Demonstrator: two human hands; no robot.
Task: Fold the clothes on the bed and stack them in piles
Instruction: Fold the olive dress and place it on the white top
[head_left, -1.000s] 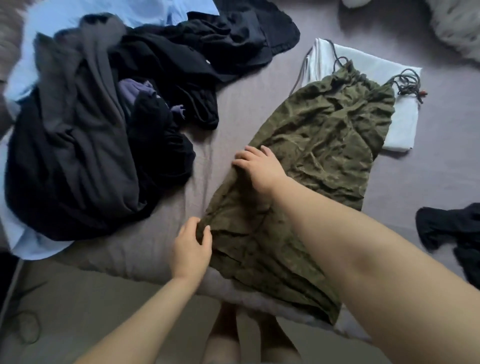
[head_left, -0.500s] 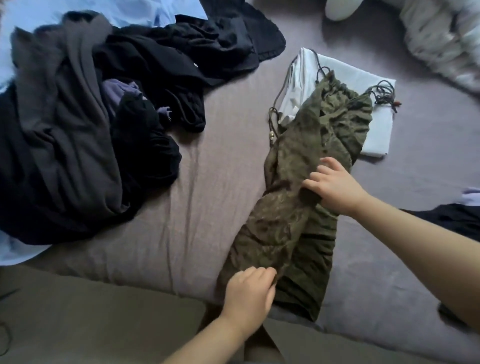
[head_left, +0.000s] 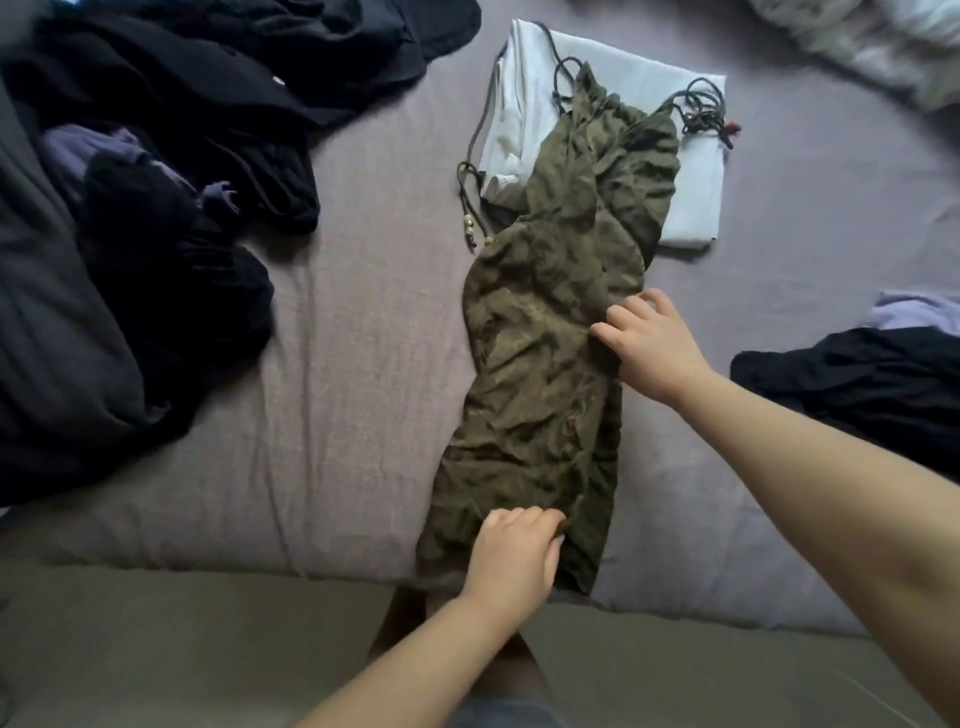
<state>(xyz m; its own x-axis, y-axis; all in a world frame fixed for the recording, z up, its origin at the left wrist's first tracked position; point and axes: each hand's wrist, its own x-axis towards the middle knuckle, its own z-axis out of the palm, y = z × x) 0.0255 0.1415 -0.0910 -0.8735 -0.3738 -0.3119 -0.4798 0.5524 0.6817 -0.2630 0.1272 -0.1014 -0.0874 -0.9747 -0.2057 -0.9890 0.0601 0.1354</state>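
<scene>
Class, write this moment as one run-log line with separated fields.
stage: lengthwise fold | item: olive garment | left hand: grips hem | right hand: on right edge | under top end: folded white cloth
</scene>
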